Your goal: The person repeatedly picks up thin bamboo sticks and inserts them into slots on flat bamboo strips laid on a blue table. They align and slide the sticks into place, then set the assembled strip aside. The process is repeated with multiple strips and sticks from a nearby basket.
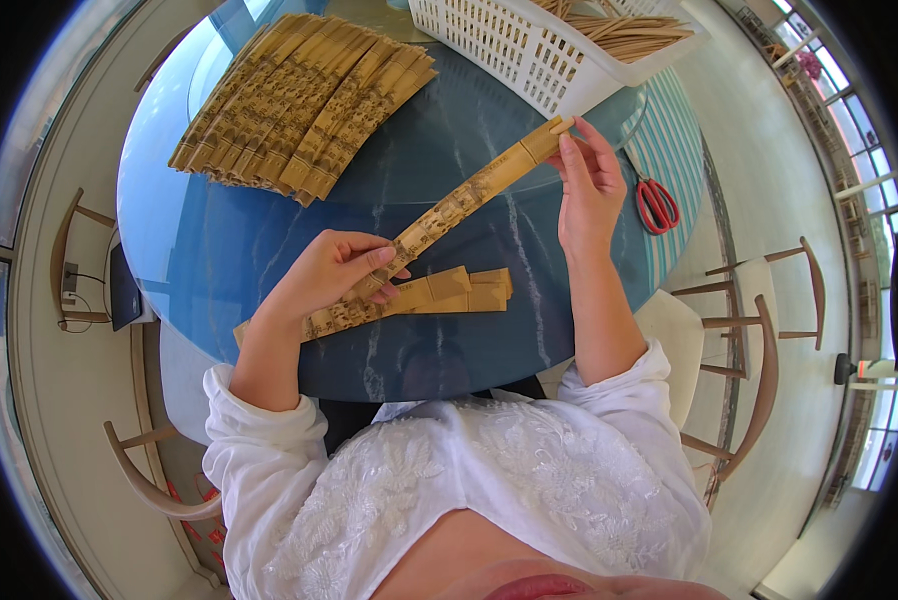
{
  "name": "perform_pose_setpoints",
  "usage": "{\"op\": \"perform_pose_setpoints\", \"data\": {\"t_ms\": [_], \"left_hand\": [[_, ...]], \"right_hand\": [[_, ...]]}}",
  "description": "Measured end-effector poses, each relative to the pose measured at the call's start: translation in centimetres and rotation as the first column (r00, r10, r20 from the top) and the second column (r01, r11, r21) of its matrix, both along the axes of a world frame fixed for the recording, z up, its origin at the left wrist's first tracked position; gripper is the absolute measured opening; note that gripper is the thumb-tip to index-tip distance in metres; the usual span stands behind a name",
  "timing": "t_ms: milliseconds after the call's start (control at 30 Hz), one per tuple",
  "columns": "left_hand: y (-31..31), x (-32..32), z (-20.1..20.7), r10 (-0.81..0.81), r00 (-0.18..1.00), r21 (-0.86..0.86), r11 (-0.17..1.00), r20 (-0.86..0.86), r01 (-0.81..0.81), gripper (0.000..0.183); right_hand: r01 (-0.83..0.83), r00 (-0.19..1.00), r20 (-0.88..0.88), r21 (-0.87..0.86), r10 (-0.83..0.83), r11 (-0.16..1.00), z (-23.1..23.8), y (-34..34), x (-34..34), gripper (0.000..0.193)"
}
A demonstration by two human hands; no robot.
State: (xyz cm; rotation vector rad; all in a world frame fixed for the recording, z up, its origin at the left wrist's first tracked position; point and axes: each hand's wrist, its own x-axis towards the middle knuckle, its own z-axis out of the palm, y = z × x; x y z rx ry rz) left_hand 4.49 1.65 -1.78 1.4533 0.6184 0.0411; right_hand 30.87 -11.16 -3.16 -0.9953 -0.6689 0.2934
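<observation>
A long tan paper chopstick sleeve (pixel 466 197) with dark printed patterns slants across the middle, its upper end to the right. My left hand (pixel 331 272) is closed on its lower part, thumb on top. At the upper end, my right hand (pixel 591 188) pinches the pale wooden tip of chopsticks (pixel 562 127) that pokes out of the sleeve. How many sticks are inside is hidden. Beneath my left hand, a few more paper sleeves (pixel 444 292) lie overlapping on the table. A large fanned stack of sleeves (pixel 299 105) rests at the back left.
A white perforated plastic basket (pixel 524 62) holding many wooden chopsticks (pixel 624 38) stands at the back right. Red-handled scissors (pixel 657 206) lie on a striped area (pixel 677 140) of the round blue table (pixel 429 365). Wooden chairs (pixel 759 400) surround it.
</observation>
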Motion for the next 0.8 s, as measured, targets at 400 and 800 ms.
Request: {"op": "perform_pose_setpoints", "data": {"t_ms": [400, 800], "left_hand": [[0.2, -0.2, -0.6, 0.033, 0.998, -0.094, 0.995, 0.057, -0.027, 0.028], [0.4, 0.0, -1.1, 0.033, 0.996, -0.056, 0.998, 0.077, -0.028, 0.028]], "right_hand": [[0.004, 0.995, 0.103, 0.017, -0.006, 1.0, 0.5, -0.3, -0.2, 0.019], [0.012, 0.997, 0.069, 0.022, -0.014, 1.0, 0.2, 0.1, -1.0, 0.023]]}}
